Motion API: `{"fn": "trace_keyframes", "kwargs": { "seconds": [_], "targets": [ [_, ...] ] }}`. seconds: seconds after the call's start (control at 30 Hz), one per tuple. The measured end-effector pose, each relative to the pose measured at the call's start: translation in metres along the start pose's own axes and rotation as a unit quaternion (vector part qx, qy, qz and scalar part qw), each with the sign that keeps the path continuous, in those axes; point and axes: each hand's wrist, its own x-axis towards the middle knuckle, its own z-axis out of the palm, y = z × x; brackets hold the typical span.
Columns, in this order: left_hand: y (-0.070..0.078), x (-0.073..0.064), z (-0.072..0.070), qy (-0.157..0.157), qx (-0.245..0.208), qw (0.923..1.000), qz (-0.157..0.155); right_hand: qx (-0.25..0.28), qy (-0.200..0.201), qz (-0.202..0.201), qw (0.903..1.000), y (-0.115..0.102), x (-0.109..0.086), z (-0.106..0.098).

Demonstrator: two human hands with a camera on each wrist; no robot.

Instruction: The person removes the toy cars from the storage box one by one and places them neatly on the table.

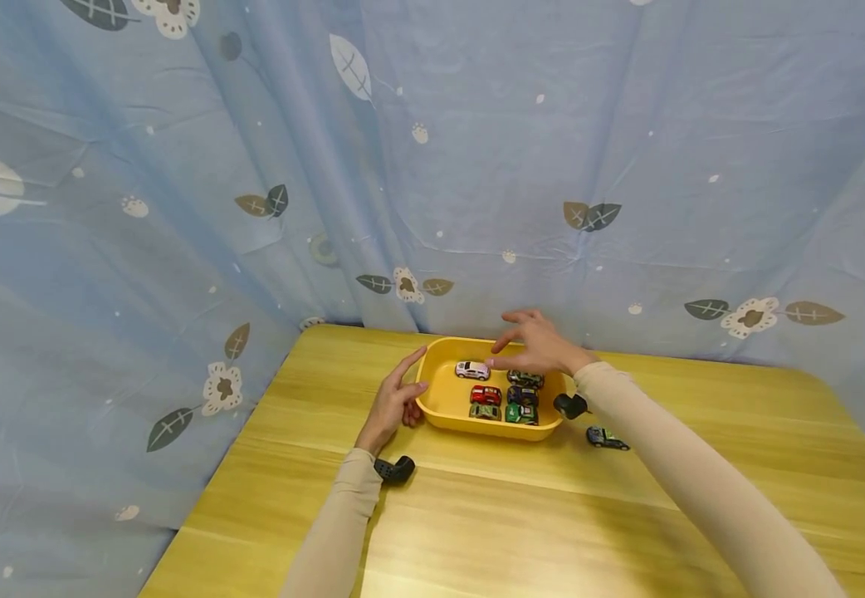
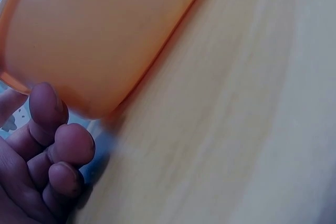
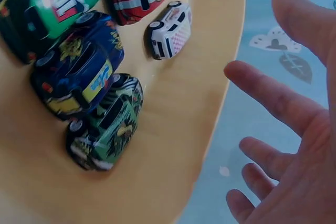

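A yellow tray [image 1: 447,400] holds several toy cars. My left hand [image 1: 395,399] grips its left end, thumb over the rim and index finger along the outside. In the left wrist view the other fingertips [image 2: 73,142] curl beside the tray wall. My right hand [image 1: 540,345] hovers over the tray's far side with fingers spread and nothing between them. Its thumb is near a white-and-pink toy car [image 1: 472,370]. Close by sit a red toy car [image 1: 486,394], a dark blue toy car [image 3: 79,69] and a green camouflage toy car [image 3: 110,124].
One dark toy car [image 1: 608,438] lies on the wooden table [image 1: 492,515], right of the tray. A green toy car [image 1: 521,414] and an olive toy car [image 1: 485,412] stand at the tray's near side. A blue patterned curtain [image 1: 492,166] hangs behind the table.
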Motion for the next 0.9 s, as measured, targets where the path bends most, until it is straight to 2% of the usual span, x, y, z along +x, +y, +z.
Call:
{"fn": "trace_keyframes", "kwargs": {
  "seconds": [0.23, 0.67, 0.9],
  "targets": [
    [0.002, 0.0, -0.001, -0.001, -0.009, 1.0, 0.003, 0.001, -0.028, 0.004, 0.9996, -0.003, 0.012, 0.007],
    [0.003, 0.002, 0.001, 0.006, 0.001, 1.0, 0.004, -0.031, -0.042, -0.008, 0.9986, -0.008, 0.025, 0.012],
    [0.0, 0.001, 0.001, 0.005, -0.006, 1.0, -0.005, -0.037, -0.044, -0.011, 0.9983, -0.007, 0.029, 0.022]
  ]
}}
